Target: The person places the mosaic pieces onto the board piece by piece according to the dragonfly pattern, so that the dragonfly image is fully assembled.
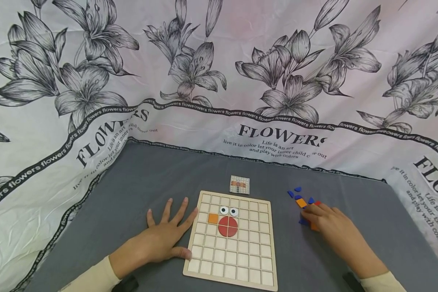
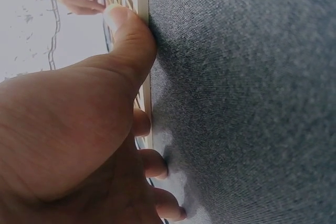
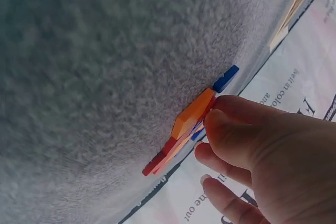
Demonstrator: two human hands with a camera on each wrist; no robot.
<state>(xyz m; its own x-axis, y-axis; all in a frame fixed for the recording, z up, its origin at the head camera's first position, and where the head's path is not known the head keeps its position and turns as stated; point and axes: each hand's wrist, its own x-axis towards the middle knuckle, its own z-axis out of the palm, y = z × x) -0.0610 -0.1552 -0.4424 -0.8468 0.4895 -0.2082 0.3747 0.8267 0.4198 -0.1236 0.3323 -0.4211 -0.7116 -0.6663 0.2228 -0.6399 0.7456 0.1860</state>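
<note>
A wooden grid board [image 1: 230, 258] lies on the grey cloth. Two eye pieces [image 1: 228, 211], an orange square [image 1: 213, 218] and a red disc [image 1: 228, 226] of quarter pieces sit in its cells. My left hand [image 1: 164, 240] spreads its fingers at the board's left side, the thumb [image 2: 125, 27] on the frame's edge. To the board's right, my right hand [image 1: 330, 225] reaches into a pile of small flat pieces, thumb and index finger close together beside a red piece [image 3: 160, 161] and an orange piece [image 3: 193, 114]. Whether they pinch one is unclear.
A small picture card [image 1: 239, 185] with a grid pattern lies just beyond the board. Loose blue pieces [image 1: 297, 189] are scattered about the pile, near another orange square [image 1: 301, 202]. A flower-printed white curtain [image 1: 204, 125] surrounds the table's back and sides.
</note>
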